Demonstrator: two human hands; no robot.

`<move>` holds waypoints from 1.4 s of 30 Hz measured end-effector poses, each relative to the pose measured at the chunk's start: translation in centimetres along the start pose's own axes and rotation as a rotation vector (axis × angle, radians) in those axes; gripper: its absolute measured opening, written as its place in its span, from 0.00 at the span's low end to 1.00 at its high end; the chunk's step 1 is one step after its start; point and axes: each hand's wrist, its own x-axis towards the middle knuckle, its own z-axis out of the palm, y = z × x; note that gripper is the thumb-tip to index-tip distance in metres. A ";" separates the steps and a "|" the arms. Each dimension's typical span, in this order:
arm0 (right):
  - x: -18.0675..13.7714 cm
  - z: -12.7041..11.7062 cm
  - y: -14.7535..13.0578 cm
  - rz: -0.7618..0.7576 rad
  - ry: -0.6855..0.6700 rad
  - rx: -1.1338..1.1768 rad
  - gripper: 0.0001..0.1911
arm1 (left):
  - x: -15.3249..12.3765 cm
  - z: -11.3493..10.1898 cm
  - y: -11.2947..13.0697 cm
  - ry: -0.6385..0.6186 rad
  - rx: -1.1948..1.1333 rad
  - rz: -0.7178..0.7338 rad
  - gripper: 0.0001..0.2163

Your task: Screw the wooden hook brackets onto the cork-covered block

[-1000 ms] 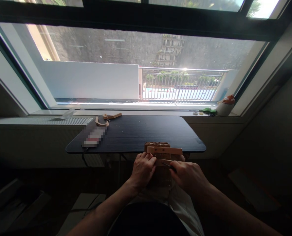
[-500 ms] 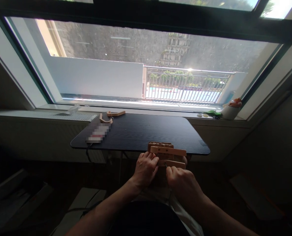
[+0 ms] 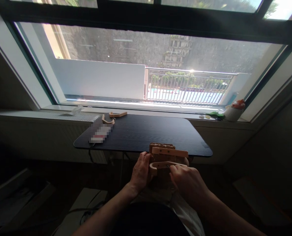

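In front of my lap is a brown block (image 3: 162, 145) with a ragged, layered top edge, perhaps cardboard. A flat wooden strip (image 3: 177, 152) with two dark holes or screw heads lies across its upper part. Below that, a pale wooden hook (image 3: 158, 165) with a curled left end lies against the block. My left hand (image 3: 141, 169) is closed around the block's left side, its fingertips partly hidden. My right hand (image 3: 186, 177) is pinched at the hook's shank on a thin dark tool whose tip shows near a hole; the rest is hidden in the fist.
A black folding table (image 3: 146, 132) stands ahead below the window. Two more curved wooden hooks (image 3: 118, 114) and a blurred packet (image 3: 100, 133) lie at its left. A white pot (image 3: 233, 113) and green item (image 3: 216, 115) are on the sill. A radiator (image 3: 50, 131) stands left.
My left hand has shifted left off the lower hook onto the block's side, uncovering the hook's curled end. My right hand stays at the hook's shank. The view has shifted slightly.
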 end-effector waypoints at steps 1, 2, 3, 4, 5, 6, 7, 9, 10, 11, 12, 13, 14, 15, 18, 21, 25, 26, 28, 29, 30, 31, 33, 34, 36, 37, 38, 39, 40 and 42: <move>0.1 -0.3 0.1 -0.003 -0.009 0.019 0.08 | 0.1 0.2 -0.1 0.012 -0.052 -0.003 0.19; 0.2 -0.6 0.3 -0.005 -0.026 0.035 0.08 | 0.2 0.3 -0.1 0.019 -0.099 -0.008 0.21; 0.4 -0.9 0.4 -0.003 -0.045 0.045 0.08 | 0.3 0.4 -0.1 0.026 -0.137 -0.018 0.22; 0.4 -1.2 0.4 0.002 -0.066 0.050 0.08 | 0.3 0.6 -0.1 0.034 -0.167 -0.036 0.23; 0.5 -1.4 0.4 0.008 -0.084 0.052 0.08 | 0.3 0.7 -0.1 0.041 -0.192 -0.060 0.24; 0.6 -1.5 0.4 0.012 -0.098 0.053 0.08 | 0.2 0.9 -0.2 0.050 -0.215 -0.084 0.25; 0.6 -1.6 0.4 0.015 -0.106 0.056 0.08 | 0.1 1.1 -0.2 0.061 -0.236 -0.103 0.27; 0.6 -1.5 0.4 0.015 -0.106 0.061 0.09 | 0.0 1.6 -0.4 0.085 -0.277 -0.099 0.29; 0.6 -1.5 0.5 0.011 -0.102 0.063 0.09 | 0.1 1.8 -0.5 0.102 -0.296 -0.083 0.31; 0.7 -1.5 0.5 0.009 -0.097 0.064 0.09 | 0.1 2.1 -0.6 0.120 -0.314 -0.069 0.32; 0.7 -1.5 0.6 0.009 -0.096 0.063 0.08 | 0.2 2.3 -0.7 0.135 -0.332 -0.063 0.33; 0.8 -1.6 0.7 0.008 -0.100 0.061 0.08 | 0.3 2.5 -0.8 0.144 -0.350 -0.066 0.33; 0.9 -1.7 0.8 0.010 -0.110 0.058 0.08 | 0.5 2.7 -0.9 0.149 -0.368 -0.078 0.33; 0.9 -2.0 0.9 0.011 -0.123 0.055 0.09 | 0.6 2.9 -0.9 0.150 -0.391 -0.096 0.33; 1.2 -2.8 1.0 0.018 -0.162 0.050 0.08 | 0.8 3.0 -0.6 0.135 -0.480 -0.174 0.35; 1.5 -3.5 1.3 0.024 -0.177 0.032 0.09 | 1.0 2.6 -0.1 0.091 -0.577 -0.288 0.36; 2.5 -4.4 2.4 -0.032 -0.140 -0.017 0.10 | 1.9 1.5 0.5 0.067 -0.671 -0.391 0.35; 3.1 -4.8 2.8 -0.050 -0.127 -0.031 0.11 | 2.4 1.3 0.6 0.075 -0.682 -0.398 0.35; 4.7 -5.6 3.7 -0.088 -0.129 -0.065 0.12 | 3.8 1.1 0.4 0.105 -0.677 -0.400 0.35; 5.7 -6.1 4.2 -0.099 -0.139 -0.081 0.12 | 4.7 1.0 0.2 0.120 -0.663 -0.400 0.34; 6.9 -6.6 4.7 -0.100 -0.145 -0.099 0.12 | 5.7 1.0 -0.1 0.135 -0.647 -0.400 0.34; 8.2 -7.0 5.1 -0.099 -0.158 -0.117 0.12 | 6.8 1.1 -0.5 0.136 -0.621 -0.408 0.34; 10.8 -7.5 5.8 -0.082 -0.203 -0.146 0.12 | 8.9 1.2 -1.3 0.090 -0.526 -0.439 0.33; 12.0 -7.6 6.0 -0.071 -0.234 -0.144 0.13 | 9.9 1.2 -1.6 0.061 -0.456 -0.436 0.32; 14.2 -7.5 6.5 -0.045 -0.295 -0.122 0.16 | 11.4 1.0 -2.2 -0.004 -0.278 -0.382 0.29; 15.1 -7.3 6.6 -0.040 -0.332 -0.107 0.18 | 11.9 0.7 -2.4 -0.050 -0.191 -0.346 0.28; 15.8 -7.2 6.8 -0.046 -0.350 -0.093 0.20 | 12.2 0.3 -2.5 -0.091 -0.108 -0.309 0.28; 16.4 -7.0 6.8 -0.053 -0.362 -0.088 0.21 | 12.4 -0.2 -2.5 -0.145 -0.029 -0.293 0.28; 16.8 -6.9 6.8 -0.060 -0.378 -0.079 0.21 | 12.4 -0.7 -2.4 -0.189 0.051 -0.283 0.29; 17.4 -6.8 6.8 -0.075 -0.396 -0.060 0.20 | 12.5 -1.8 -2.1 -0.224 0.179 -0.261 0.30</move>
